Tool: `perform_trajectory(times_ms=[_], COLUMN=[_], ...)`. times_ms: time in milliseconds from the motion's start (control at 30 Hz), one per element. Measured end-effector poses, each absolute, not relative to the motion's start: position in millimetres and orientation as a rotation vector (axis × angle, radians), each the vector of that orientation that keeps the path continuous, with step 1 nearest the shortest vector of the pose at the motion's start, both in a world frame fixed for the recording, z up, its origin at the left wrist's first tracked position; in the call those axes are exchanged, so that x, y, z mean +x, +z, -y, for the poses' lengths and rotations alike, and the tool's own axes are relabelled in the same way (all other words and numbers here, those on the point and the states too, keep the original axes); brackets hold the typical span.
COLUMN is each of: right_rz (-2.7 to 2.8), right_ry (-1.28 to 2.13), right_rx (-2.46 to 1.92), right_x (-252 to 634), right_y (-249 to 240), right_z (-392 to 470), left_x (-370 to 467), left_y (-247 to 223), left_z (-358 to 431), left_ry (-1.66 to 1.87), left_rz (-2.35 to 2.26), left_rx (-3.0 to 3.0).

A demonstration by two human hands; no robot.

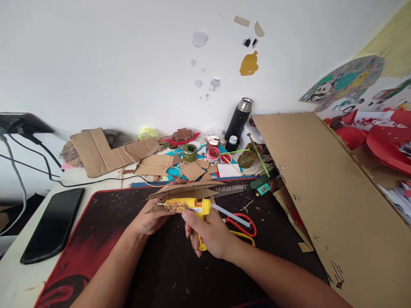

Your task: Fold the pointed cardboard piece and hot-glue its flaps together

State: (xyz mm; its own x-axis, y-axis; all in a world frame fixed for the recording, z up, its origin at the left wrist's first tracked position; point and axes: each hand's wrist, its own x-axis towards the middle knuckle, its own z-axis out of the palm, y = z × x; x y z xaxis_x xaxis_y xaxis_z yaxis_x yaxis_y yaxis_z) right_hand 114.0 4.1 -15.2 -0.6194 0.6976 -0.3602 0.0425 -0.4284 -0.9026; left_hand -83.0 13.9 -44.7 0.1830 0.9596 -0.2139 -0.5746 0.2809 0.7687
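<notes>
Head view: yellow glue gun [193, 202] has a brown/purple speckled crust along the barrel, a small white label nr the rear, and a thin metal nozzle pointing L. A translucent glue stick [231, 215] pokes out the back, slanting down R. R hand [213, 235] has it from below/behind: fingers curled round the grip, thumb up against the side of the body. Gun sits above the mat [160, 269], btwn the two hands.

L hand [149, 219] pinches the brown cardboard pieces [184, 191], layered, corrugated edge showing, one tapering to a pt at the L end. Some of its fingers are hidden behind the card, so can't tell their exact pos. Nozzle tip is right by the L hand & card; can't tell if it's touching. Card is just beyond the barrel, roughly parallel w/ it.

Red/yellow-handled scissors [250, 220] lie on the mat, partly behind R hand; clear ruler [229, 189] just beyond.
</notes>
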Motion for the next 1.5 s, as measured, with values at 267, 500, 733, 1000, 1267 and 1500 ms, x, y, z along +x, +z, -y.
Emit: perform_trajectory(times_ms=[267, 500, 733, 1000, 1267, 1500], right_rz=[1.359, 1.361, 1.333, 1.295, 1.287, 1.255], right_ry=[2.097, 2.085, 2.077, 2.080, 2.071, 2.061], right_rx=[-1.047, -1.033, -1.056, -1.077, -1.082, -1.070], right_x=[114.4, 115.3, 116.4, 117.1, 119.0, 120.7], right_y=[-15.1, -14.1, -15.8, -17.0, -20.9, -20.6], right_z=[-3.6, -4.6, -5.1, -7.2, -6.3, -8.1], left_x=[-83.2, -81.8, -82.5, -85.1, -85.7, -84.7], left_y=[-48.0, -40.8, -41.3, -48.2, -46.9, -46.3], left_z=[-12.9, -14.2, -13.2, -12.1, -12.5, -12.9], left_ry=[1.189, 1.173, 1.149, 1.146, 1.126, 1.142], left_rz=[-0.782, -0.779, -0.794, -0.782, -0.791, -0.848], left_rx=[0.590, 0.622, 0.658, 0.668, 0.692, 0.680])
